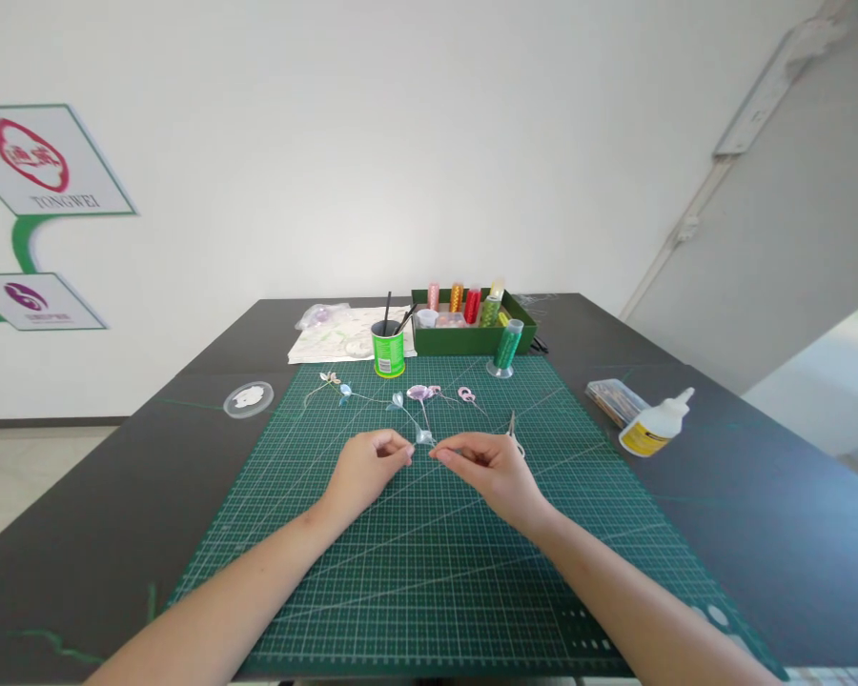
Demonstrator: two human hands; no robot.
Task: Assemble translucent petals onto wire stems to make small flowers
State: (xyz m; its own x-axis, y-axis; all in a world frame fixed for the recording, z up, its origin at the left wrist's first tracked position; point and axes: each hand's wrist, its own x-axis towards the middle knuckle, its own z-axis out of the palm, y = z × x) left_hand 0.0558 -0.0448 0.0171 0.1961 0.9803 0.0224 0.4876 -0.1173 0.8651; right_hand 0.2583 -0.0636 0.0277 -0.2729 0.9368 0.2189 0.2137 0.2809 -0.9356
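stem (433,445) in right grip (487,462): too fine to trace | scissors (513,425): partly hidden | forearms (257,572): cut at bottom

The cutting mat (415,572) was deep green, ruled with a fine pale grid, and the tabletop (750,505) around it was black. On the mat, the gauzy petal piece (424,436) was a whitish blue, the oval petal (418,392) lilac, and the small rounded petal (345,390) sky blue. At the mat's far end, the tin (389,351) was bright green with a yellow foot and a striped black-and-white barcode; the upright spool (507,345) was emerald. Beyond the mat, the box (476,341) was dark green, its spools (472,307) pink, golden orange, red and yellow-green. Right of the mat, the bottle (666,417) was white with a yellow label.
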